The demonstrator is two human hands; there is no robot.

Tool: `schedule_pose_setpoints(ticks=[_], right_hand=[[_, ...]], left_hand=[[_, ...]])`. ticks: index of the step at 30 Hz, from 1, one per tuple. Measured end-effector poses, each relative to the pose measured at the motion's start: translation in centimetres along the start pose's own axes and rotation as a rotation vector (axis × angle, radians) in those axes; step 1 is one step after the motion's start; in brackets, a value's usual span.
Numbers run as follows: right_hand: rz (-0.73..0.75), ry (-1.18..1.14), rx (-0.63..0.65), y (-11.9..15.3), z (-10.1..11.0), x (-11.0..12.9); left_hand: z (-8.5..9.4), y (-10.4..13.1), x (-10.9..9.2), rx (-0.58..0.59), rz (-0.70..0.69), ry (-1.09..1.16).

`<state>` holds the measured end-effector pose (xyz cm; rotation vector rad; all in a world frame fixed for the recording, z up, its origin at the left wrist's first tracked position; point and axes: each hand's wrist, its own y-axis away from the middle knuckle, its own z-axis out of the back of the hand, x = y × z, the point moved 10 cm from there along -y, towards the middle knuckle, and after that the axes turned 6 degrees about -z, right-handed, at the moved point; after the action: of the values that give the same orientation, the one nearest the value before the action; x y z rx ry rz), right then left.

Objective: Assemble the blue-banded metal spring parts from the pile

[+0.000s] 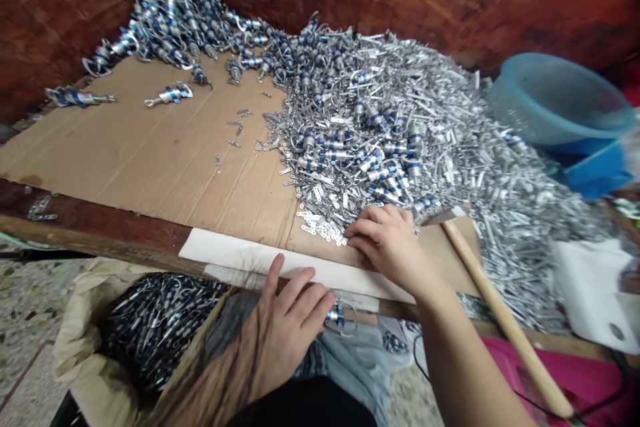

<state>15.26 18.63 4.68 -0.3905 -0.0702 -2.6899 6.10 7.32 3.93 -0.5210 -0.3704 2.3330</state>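
Note:
Near the table's front edge, my left hand [295, 320] is closed around a silver fitting with a blue band and a wire ring [343, 315], whose end sticks out past the fingers. Its index finger lies over a white strip [240, 255] along the edge. My right hand [387, 240] reaches into the near side of a heap of small flat metal links with holes [320, 221]. Its fingers are curled together at the links, and what lies between the fingertips is hidden. More blue-banded fittings [385, 153] lie just beyond the right hand.
A wooden-handled hammer [505, 313] lies to the right. Long metal parts [465, 127] are heaped behind it, near a translucent blue tub [560, 100]. Cardboard [165, 140] covers the left, with a pile of fittings [175, 20] behind. A sack [80, 333] of dark parts stands below.

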Motion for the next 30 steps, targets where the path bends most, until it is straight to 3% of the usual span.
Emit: schedule_pose_setpoints(ticks=[5, 10, 14, 17, 21, 26, 30], right_hand=[[0.001, -0.059, 0.068, 0.7, -0.3, 0.4], [-0.083, -0.394, 0.134, 4.5, -0.3, 1.1], [-0.059, -0.454, 0.2, 6.9, -1.3, 3.2], [-0.07, -0.468, 0.089, 7.6, -1.2, 4.1], [-0.263, -0.496, -0.139, 8.5, -1.3, 3.2], [-0.466, -0.284, -0.19, 9.6, -2.9, 1.7], [-0.513, -0.212, -0.172, 9.7, -3.5, 1.4]], left_hand=[[0.3, 0.1, 0.4, -0.041, 0.099, 0.065], [1.4, 0.6, 0.8, -0.146, 0.15, 0.151], [2.2, 0.7, 1.2, -0.232, 0.166, 0.224], [2.5, 0.5, 1.2, -0.248, 0.176, 0.231], [2.6, 0.4, 1.3, -0.253, 0.197, 0.229], [2.5, 0.5, 1.3, -0.249, 0.207, 0.229], [2.5, 0.5, 1.4, -0.251, 0.219, 0.252]])
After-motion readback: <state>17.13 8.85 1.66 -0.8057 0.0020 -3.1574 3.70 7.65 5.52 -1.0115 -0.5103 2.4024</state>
